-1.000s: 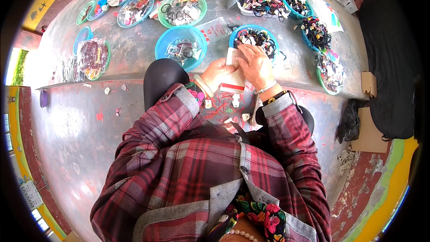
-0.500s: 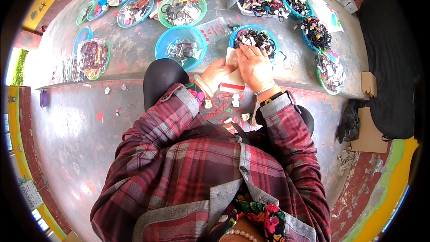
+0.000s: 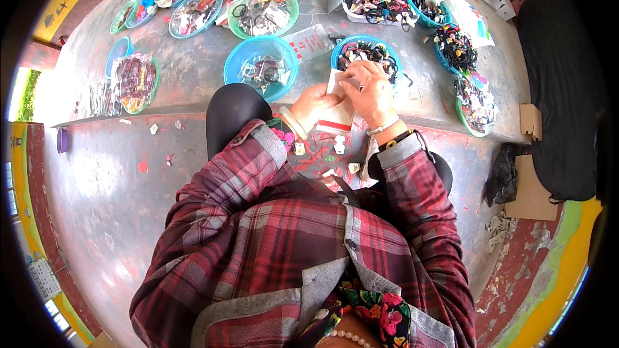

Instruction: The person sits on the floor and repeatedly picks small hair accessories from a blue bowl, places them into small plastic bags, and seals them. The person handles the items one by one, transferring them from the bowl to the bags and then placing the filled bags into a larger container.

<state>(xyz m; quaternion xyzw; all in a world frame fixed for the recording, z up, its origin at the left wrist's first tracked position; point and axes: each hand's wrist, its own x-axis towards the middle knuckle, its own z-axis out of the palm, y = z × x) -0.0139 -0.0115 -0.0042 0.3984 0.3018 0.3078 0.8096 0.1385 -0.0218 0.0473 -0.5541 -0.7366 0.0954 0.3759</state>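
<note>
Between my knees, my left hand [image 3: 311, 104] is closed on a flat white packet [image 3: 338, 115] with a red stripe near its lower end, the thumb lying across its face. My right hand [image 3: 372, 96] is at the packet's upper right edge, fingers bent together in a pinch; what lies between them is too small to make out. Just beyond that hand sits a blue basket [image 3: 336, 51] of black hair ties with pale ornaments. To its left stands a blue basin [image 3: 233, 64] holding hair ties in clear bags.
Several more baskets, among them a green one [image 3: 293, 16], stand along the raised ledge with bagged goods and hair ties. A clear plastic bag [image 3: 309, 42] lies between them. Small pale pieces and red scraps [image 3: 316, 154] litter the lower floor. A long black bag [image 3: 556, 96] lies at right.
My right hand's fingers have bent and drawn back slightly to the right along the packet, showing more of its upper part. My left hand and the packet stay nearly in place.
</note>
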